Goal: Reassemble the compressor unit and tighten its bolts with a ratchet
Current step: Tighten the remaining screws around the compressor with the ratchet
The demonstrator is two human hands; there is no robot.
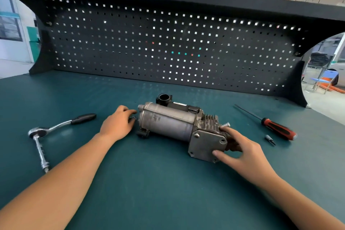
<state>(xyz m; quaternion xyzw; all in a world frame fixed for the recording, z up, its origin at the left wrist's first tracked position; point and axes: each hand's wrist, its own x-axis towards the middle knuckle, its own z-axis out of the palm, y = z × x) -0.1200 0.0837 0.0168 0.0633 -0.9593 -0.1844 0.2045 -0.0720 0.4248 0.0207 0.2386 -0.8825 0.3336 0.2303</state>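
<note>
Your right hand [240,152] clasped the right end of the compressor [168,123], lying centrally on the bench [168,192], steadying it while your left hand [116,125] pinched a small bolt [133,117] (apparently) at its left cap.

I saw a teal bench top [149,192], a black pegboard [130,43] gridded with square holes, a dull grey compressor [168,123], and a red-and-black screwdriver handle [278,129].

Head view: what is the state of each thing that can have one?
compressor, lying on its side, held.
left hand, fingers curled at compressor's left end; hold unclear.
right hand, grips compressor's plate end.
ratchet, lying untouched.
screwdriver, lying untouched.
bit, lying loose.
</note>
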